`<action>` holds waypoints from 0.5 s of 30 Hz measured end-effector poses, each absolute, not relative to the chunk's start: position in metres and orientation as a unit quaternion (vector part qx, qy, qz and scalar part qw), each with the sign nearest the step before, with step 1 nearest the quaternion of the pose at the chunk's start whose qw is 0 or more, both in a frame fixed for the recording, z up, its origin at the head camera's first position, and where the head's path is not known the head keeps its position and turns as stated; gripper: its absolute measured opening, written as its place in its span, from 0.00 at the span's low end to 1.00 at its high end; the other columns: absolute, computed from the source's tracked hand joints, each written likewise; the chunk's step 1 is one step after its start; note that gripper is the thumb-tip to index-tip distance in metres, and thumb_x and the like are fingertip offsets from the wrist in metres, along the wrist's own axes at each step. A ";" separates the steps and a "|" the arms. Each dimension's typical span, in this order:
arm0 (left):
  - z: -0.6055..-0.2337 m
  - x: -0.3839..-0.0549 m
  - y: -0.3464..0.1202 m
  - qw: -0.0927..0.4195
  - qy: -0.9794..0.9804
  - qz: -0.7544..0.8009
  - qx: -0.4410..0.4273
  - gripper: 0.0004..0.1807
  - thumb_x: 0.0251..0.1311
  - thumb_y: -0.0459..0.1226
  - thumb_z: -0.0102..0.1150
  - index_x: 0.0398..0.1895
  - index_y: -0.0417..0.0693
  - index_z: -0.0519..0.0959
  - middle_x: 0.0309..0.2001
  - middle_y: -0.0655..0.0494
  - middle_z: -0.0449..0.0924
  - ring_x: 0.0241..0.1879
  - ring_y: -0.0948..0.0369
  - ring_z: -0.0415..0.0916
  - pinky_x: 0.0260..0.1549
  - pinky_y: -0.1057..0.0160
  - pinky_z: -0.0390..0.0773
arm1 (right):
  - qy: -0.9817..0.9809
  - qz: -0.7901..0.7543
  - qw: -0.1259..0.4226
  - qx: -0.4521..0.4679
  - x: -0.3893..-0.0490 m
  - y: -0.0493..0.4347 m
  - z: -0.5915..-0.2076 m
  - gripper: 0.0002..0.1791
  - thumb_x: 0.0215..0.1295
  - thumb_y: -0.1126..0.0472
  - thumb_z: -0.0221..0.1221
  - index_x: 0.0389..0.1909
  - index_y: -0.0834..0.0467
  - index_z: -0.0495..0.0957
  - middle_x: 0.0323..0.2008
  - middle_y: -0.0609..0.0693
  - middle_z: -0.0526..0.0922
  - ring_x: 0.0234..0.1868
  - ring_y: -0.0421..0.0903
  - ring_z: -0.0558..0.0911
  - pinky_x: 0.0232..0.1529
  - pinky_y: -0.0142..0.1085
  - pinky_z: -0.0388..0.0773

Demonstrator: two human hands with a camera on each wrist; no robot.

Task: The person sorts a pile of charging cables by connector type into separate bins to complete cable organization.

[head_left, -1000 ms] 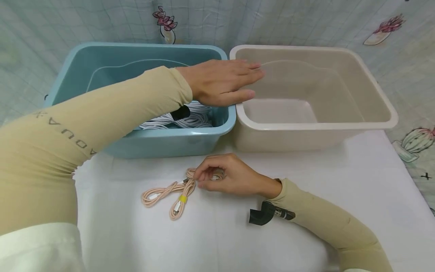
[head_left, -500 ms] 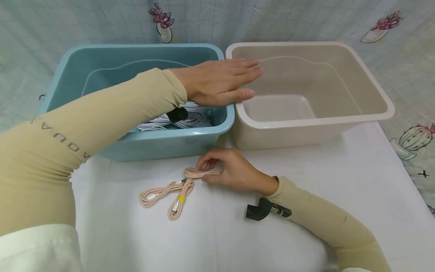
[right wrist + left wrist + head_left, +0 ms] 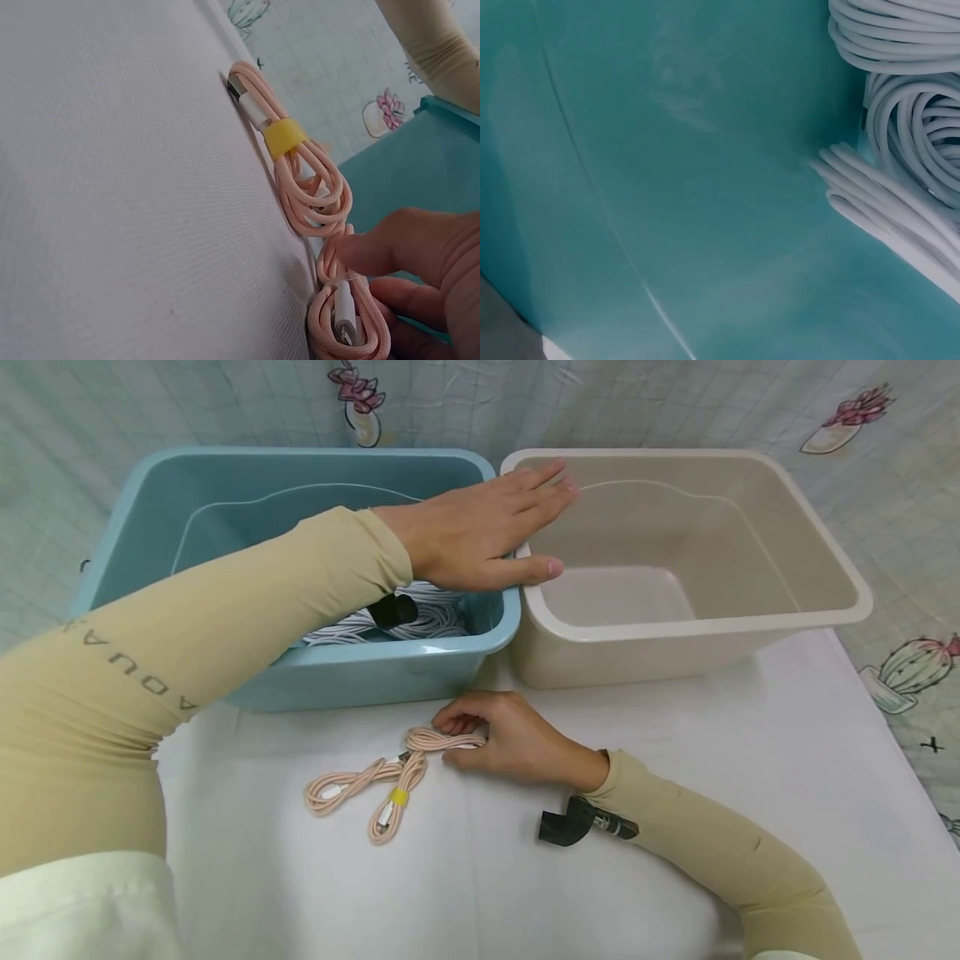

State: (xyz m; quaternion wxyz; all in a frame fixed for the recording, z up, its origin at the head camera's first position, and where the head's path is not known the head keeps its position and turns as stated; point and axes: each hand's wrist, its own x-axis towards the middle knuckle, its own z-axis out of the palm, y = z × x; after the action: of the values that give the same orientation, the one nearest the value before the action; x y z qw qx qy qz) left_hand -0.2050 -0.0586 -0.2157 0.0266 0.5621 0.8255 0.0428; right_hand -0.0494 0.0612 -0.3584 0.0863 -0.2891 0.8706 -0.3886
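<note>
Pink braided charging cables point(image 3: 351, 785), coiled and overlapping, lie on the white cloth before the bins. My right hand point(image 3: 517, 742) pinches the rightmost coil point(image 3: 429, 740) of this cluster. In the right wrist view its thumb point(image 3: 375, 251) presses on the near coil, beside a white plug point(image 3: 344, 311), with fingers behind. A yellow tie point(image 3: 283, 137) binds another coil there. My left hand point(image 3: 476, 537) lies palm down, fingers extended, over the adjoining rims of the two bins, holding nothing. Bundled white cables point(image 3: 915, 135) show inside the blue bin below it.
The blue bin point(image 3: 360, 681) stands at the back left, partly covered by my left arm. A beige bin point(image 3: 697, 656) stands right beside it. Behind both hangs a patterned cloth point(image 3: 637, 402). The white-covered table point(image 3: 337, 902) extends in front.
My right hand has moved from hovering over the cables to pinching the rightmost coil. My left hand stays at the rims, its fingers now spread a little wider.
</note>
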 end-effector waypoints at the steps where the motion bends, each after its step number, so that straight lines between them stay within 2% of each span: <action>1: -0.215 -0.205 -0.059 0.027 0.827 0.043 0.560 0.44 0.70 0.63 0.29 0.79 0.51 0.33 0.80 0.55 0.28 0.80 0.60 0.22 0.80 0.56 0.33 | 0.872 -0.384 0.086 -0.291 -0.050 0.061 -0.358 0.17 0.51 0.61 0.70 0.44 0.52 0.84 0.39 0.41 0.87 0.39 0.33 0.82 0.43 0.26 0.81; 7: -0.212 -0.206 -0.060 0.040 0.830 0.031 0.556 0.45 0.70 0.64 0.28 0.78 0.50 0.32 0.80 0.55 0.26 0.80 0.59 0.23 0.80 0.55 0.33 | 0.876 -0.372 0.092 -0.294 -0.050 0.061 -0.357 0.18 0.53 0.62 0.70 0.46 0.51 0.84 0.42 0.41 0.87 0.40 0.32 0.82 0.44 0.26 0.81; 15: -0.211 -0.207 -0.058 0.050 0.835 0.023 0.548 0.44 0.69 0.64 0.26 0.78 0.51 0.32 0.80 0.57 0.27 0.80 0.60 0.26 0.80 0.55 0.34 | 0.871 -0.383 0.101 -0.290 -0.051 0.060 -0.355 0.17 0.51 0.65 0.70 0.44 0.51 0.85 0.39 0.41 0.87 0.37 0.33 0.81 0.41 0.27 0.81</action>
State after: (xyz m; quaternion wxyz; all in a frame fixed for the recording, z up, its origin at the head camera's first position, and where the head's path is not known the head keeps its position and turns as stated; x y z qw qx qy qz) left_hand -0.2066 -0.0580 -0.2109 0.0503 0.5477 0.8349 0.0226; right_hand -0.0508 0.0602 -0.3549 0.1008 -0.2904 0.8710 -0.3832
